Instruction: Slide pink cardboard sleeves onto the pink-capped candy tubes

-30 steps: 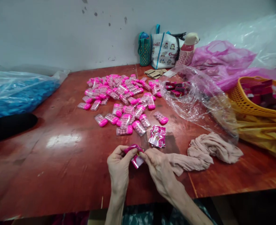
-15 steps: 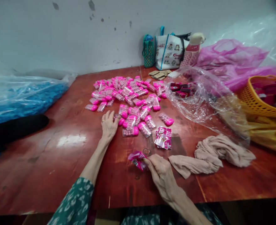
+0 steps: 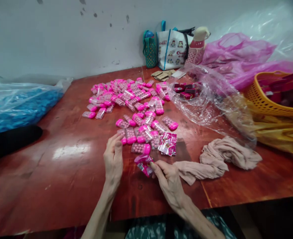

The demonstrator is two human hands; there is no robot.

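My right hand point(image 3: 167, 177) pinches a crumpled pink printed plastic wrapper point(image 3: 143, 165) between thumb and fingers, just above the table. My left hand point(image 3: 113, 156) has its fingers stretched out, the tips at the left edge of a near group of clear candy boxes point(image 3: 131, 135). These have bright pink caps and hold small pink balls. Whether the left fingertips touch a box is hard to tell. To the right of that group lies a small stack of flat pink wrappers point(image 3: 167, 143). Farther back is a larger heap of the same boxes point(image 3: 119, 91).
A beige cloth point(image 3: 216, 161) lies right of my right hand. Beyond it are a clear plastic bag point(image 3: 206, 103) with dark red packs and a yellow basket point(image 3: 268, 96). Blue items in a bag point(image 3: 22, 103) lie left; a tote bag point(image 3: 172, 49) stands at the wall.
My left hand has drawn back toward me, and several boxes have come nearer with it, bunching by the flat wrappers. My right hand keeps the wrapper, now close to these boxes.
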